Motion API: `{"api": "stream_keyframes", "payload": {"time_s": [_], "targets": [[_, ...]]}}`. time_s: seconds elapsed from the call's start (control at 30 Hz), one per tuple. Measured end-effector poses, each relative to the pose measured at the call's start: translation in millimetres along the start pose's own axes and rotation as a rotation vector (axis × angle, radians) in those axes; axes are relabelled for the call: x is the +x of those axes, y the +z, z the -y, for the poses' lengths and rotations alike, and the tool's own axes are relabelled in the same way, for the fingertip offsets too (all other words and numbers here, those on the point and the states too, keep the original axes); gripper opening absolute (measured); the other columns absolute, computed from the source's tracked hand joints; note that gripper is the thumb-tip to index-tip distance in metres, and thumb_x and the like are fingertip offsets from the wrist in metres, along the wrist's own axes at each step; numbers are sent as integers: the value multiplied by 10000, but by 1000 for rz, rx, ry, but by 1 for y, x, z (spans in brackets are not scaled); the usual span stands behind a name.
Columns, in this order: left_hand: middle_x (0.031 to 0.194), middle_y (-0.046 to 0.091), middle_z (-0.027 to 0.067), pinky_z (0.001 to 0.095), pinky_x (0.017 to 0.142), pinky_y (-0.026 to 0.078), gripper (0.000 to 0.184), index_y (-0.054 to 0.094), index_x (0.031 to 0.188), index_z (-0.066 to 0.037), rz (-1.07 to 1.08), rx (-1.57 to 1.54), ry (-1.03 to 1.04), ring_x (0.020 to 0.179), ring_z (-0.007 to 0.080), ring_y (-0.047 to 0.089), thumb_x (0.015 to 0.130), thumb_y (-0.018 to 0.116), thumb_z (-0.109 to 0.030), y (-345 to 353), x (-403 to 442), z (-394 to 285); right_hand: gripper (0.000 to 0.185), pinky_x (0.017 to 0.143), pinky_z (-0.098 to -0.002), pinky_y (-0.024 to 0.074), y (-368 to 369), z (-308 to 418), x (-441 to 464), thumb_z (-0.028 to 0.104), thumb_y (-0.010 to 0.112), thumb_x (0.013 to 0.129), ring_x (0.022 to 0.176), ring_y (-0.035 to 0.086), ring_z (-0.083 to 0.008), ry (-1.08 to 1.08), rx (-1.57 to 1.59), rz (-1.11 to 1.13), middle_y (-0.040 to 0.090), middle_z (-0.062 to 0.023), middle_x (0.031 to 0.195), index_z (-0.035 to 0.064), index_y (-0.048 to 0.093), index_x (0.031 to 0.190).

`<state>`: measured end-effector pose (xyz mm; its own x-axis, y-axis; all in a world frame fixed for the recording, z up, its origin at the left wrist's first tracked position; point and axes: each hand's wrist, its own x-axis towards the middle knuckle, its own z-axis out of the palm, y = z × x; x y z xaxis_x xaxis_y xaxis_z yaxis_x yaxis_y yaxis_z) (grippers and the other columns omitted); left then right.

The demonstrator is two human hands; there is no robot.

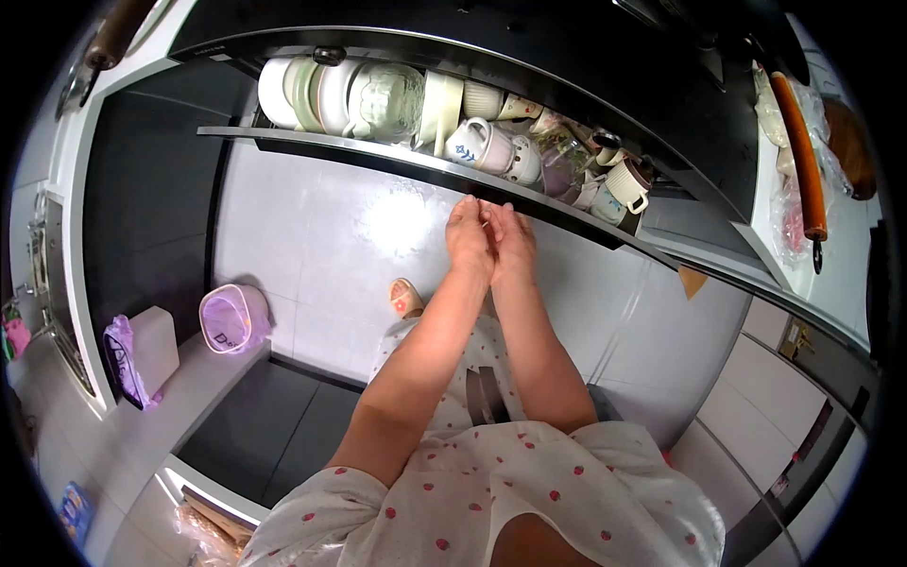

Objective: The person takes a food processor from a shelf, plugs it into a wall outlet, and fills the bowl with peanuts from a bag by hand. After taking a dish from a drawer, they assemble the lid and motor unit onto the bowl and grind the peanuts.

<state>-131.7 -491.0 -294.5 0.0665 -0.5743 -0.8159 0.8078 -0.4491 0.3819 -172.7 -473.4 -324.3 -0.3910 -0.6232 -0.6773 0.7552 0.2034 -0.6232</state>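
Observation:
My left hand and my right hand are held together just below the front edge of the pulled-out drawer. Both have their fingers curled in and pressed against each other. Anything between them is hidden from view. Whether the fingertips touch the drawer front, I cannot tell. Inside the drawer, plates stand on edge at the left beside a clear glass bowl. White mugs lie toward the middle. A ribbed cream mug sits at the right end.
A bin with a purple liner is at the left, near a white box-shaped bin. The black counter overhangs the drawer. An orange-handled tool lies on the right counter. My slippered foot is on the grey floor.

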Motion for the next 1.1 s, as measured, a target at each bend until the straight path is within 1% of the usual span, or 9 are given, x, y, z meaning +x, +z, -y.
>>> {"api": "stream_keyframes", "payload": {"time_s": [0.23,0.3,0.57,0.63,0.67,0.7,1.0,1.03,1.1], "targets": [[738,511,5,256,559,398,178,537,909,-85,-75,208,1,667,99,469,872,477,-248,-8,-12,-19,207,550,-220,434,5,0,-15,85,628,744,664,584,-125,158,-97,108,624,-59,743,16,565,929],[767,530,-16,235,596,384,163,543,926,-93,-66,87,14,674,85,471,873,467,-228,-9,-10,-25,233,566,-213,434,35,13,-42,67,631,741,672,584,-117,52,2,14,621,-50,756,13,558,956],[828,564,-28,215,605,392,193,535,980,-77,32,110,166,681,56,477,888,447,-221,24,-25,-59,177,627,-185,432,73,39,-49,118,550,841,733,538,-77,-29,-50,195,594,-28,837,26,549,992],[840,563,-22,217,605,397,200,530,987,-69,23,92,185,679,58,475,890,443,-219,30,-26,-61,135,584,-185,423,83,47,-52,78,555,830,632,497,-63,-50,-29,192,552,7,729,22,554,954],[845,560,-19,217,602,400,202,526,995,-66,33,94,187,681,59,477,891,440,-216,32,-22,-62,170,614,-188,426,84,48,-48,118,544,844,706,538,-76,-53,-85,222,599,-26,830,30,552,988],[849,558,-16,218,600,403,204,522,1003,-64,40,96,191,683,61,479,892,437,-212,33,-19,-63,146,594,-190,434,87,50,-46,73,544,830,635,501,-66,-19,-88,179,558,-5,734,6,550,960],[750,538,11,213,511,410,169,514,932,-38,-21,32,289,611,79,481,894,430,-179,58,-14,-60,138,603,-213,445,95,65,-27,77,535,836,668,526,-96,9,-238,245,587,-38,797,12,553,956],[789,570,38,249,620,464,172,526,960,-37,5,20,272,661,123,529,894,436,-168,56,-13,-61,138,603,-215,446,96,65,-25,81,537,837,669,526,-97,13,-253,252,585,-39,798,14,553,956],[788,564,57,263,625,470,175,516,961,-23,33,26,296,668,146,539,892,436,-162,53,0,-59,138,614,-224,447,98,63,-21,84,538,838,673,530,-108,8,-265,243,584,-44,802,15,554,956]]}}
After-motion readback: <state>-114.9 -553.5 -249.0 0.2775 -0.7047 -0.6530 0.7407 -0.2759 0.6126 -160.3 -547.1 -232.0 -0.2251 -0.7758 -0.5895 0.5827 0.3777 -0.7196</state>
